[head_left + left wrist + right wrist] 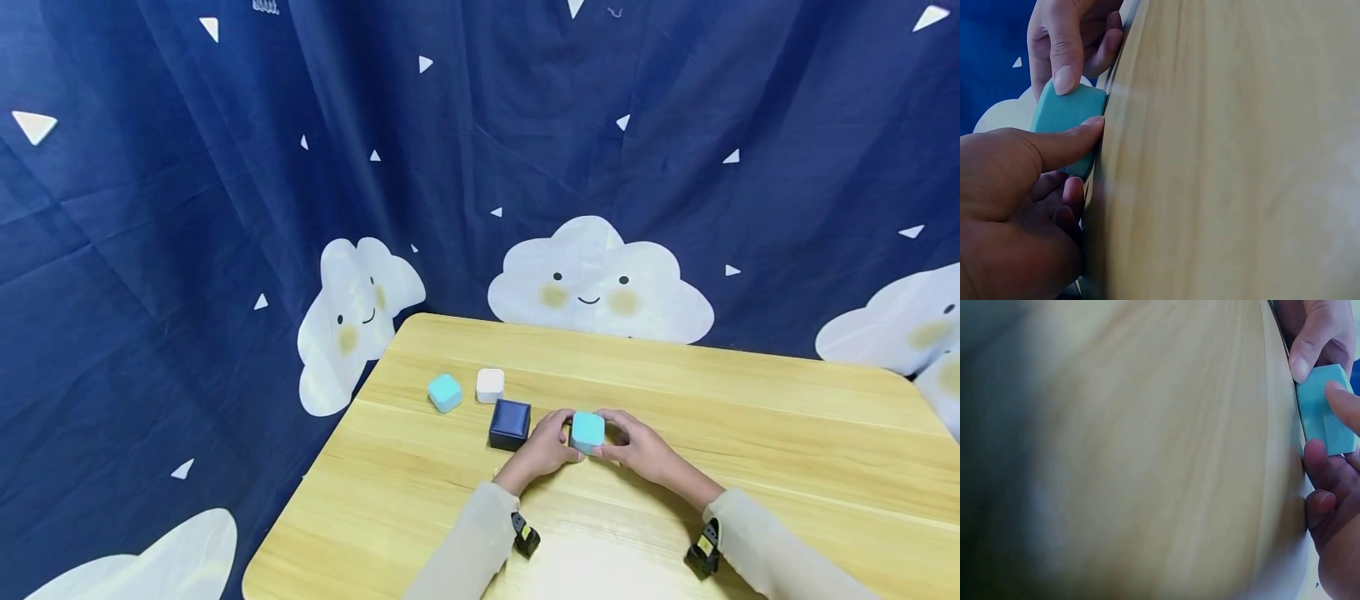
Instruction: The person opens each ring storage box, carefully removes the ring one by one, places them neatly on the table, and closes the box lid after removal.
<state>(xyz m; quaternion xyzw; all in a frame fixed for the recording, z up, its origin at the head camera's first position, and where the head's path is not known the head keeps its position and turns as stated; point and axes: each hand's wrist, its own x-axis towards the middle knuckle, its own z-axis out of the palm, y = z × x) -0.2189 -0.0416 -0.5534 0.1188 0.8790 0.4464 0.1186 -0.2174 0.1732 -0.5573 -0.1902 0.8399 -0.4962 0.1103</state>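
Observation:
Between both hands, a small turquoise jewelry box [588, 428] with rounded corners rests on the wooden table [750, 433]. My left hand [546, 446] grips its left side, fingers at the back and thumb along the front. From the right, my right hand [637, 447] pinches the same box with thumb and fingers. In the left wrist view, the left thumb lies across the front of the turquoise box [1066, 115]. A faint seam runs down the box [1317, 415] in the right wrist view. Its lid looks closed.
Just left of the left hand stands a dark blue box [510, 423]. Behind it are a white box [491, 385] and another turquoise box [445, 393]. A tiny gold-coloured thing [497, 472] shows beside the left wrist. A blue curtain [450, 150] with clouds hangs behind the table.

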